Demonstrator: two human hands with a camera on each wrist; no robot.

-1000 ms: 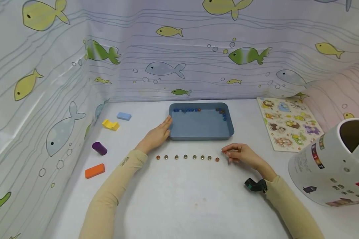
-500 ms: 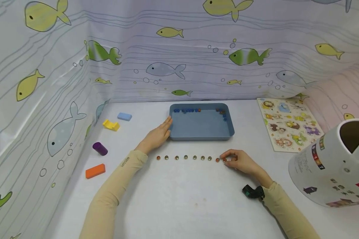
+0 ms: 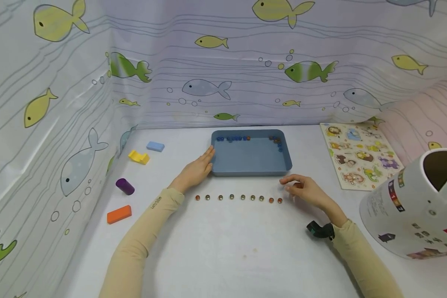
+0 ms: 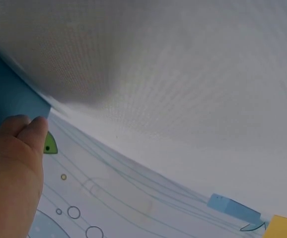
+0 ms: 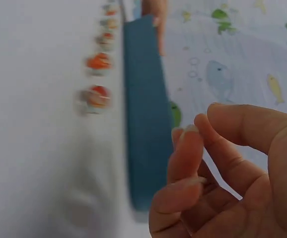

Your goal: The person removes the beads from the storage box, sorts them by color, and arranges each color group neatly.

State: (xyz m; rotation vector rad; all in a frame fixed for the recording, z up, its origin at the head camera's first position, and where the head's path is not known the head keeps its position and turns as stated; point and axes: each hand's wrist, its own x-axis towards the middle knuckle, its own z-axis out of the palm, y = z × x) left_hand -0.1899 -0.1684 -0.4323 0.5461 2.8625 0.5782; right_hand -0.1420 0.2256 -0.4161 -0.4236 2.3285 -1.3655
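A row of small shiny round beads lies on the white table, mostly clear or amber, with an orange one at the left end. Two more orange beads, the outer one included, sit at the right end. My right hand hovers just above and right of that end, fingers loosely bent; the right wrist view shows nothing between thumb and fingertips. My left hand rests with straight fingers against the left wall of a blue-grey tray. Several blue beads and some orange ones line the tray's far side and right corner.
Left on the table are a light blue block, a yellow curved block, a purple cylinder and an orange block. To the right lie an animal picture board and a large white bucket. Fish-patterned curtain surrounds the table.
My right hand has set an orange bead at the row's right end, released it and drawn back up and right. My left hand stays at the tray.
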